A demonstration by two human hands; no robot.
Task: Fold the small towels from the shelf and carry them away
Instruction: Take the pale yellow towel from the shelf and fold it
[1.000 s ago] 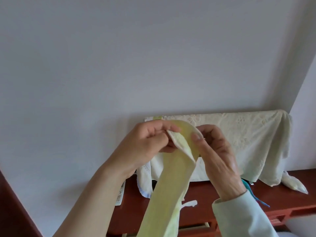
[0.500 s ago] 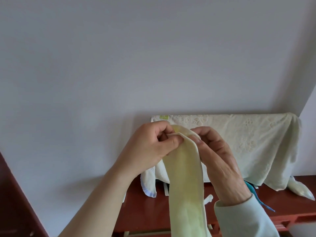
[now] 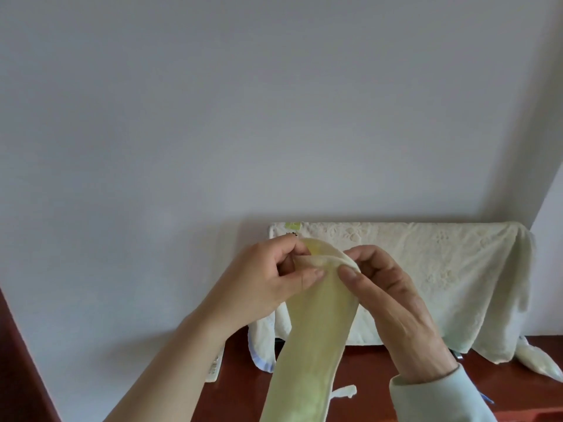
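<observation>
A pale yellow-green small towel [image 3: 313, 339] hangs down as a long narrow strip in front of me. Its top edge is pinched from the left by my left hand [image 3: 268, 281], thumb on the near face. From the right, my right hand [image 3: 393, 303] pinches the same top edge, thumb on the front and fingers curled behind. Both hands are held in the air above a reddish-brown wooden shelf [image 3: 240, 394]. The towel's lower end runs out of the frame at the bottom.
A cream embossed cloth [image 3: 426, 278] drapes over a boxy object at the back of the shelf, against the white wall. A white cloth with a blue hem [image 3: 262, 345] hangs at its left. A small pale piece [image 3: 533, 359] lies at the right. Dark wood [image 3: 18, 360] borders the left.
My hands have shifted slightly right and down, and both thumbs now press the towel's top edge closer together. The strip hangs straighter than a second ago.
</observation>
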